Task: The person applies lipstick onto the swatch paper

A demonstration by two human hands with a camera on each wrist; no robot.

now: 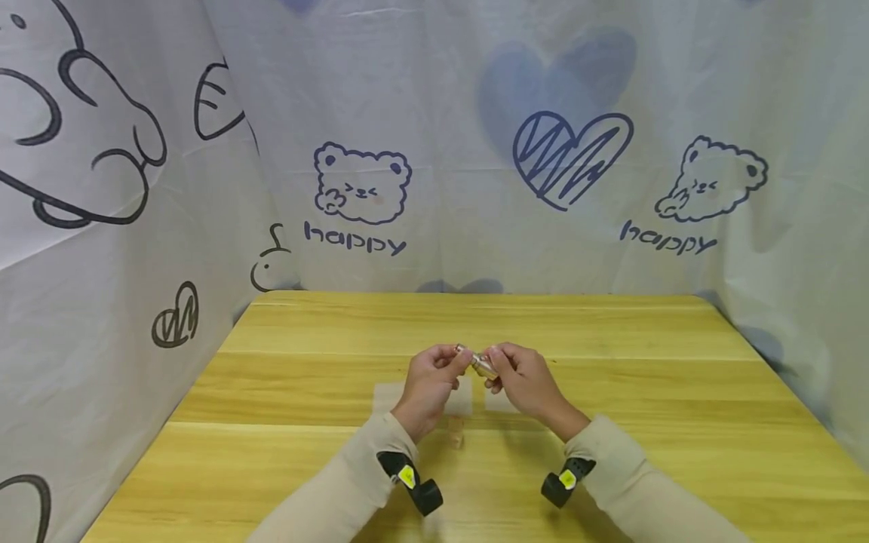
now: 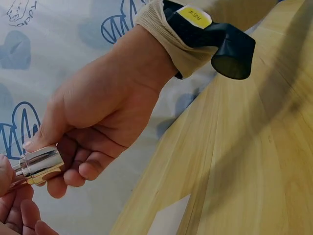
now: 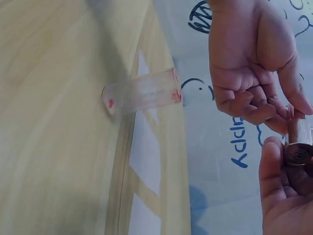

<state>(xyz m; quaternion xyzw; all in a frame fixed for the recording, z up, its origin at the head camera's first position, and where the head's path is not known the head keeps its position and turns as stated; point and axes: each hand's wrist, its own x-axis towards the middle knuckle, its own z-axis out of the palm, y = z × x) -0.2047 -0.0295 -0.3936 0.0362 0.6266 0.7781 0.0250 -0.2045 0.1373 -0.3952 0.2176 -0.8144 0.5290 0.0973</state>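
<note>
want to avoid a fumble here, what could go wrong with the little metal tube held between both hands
1. The metal tube is pinched only by fingertips of the left hand and right hand above the table; its shiny surface might slip and drop.
2. A clear piece lies on the table below and could get knocked.

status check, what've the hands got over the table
Left hand and right hand both pinch small silver tube above table. Clear cap lies below. Nothing blocking.

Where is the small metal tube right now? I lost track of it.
In the head view, the metal tube is held above the middle of the wooden table, pinched between the left hand and right hand.
</note>
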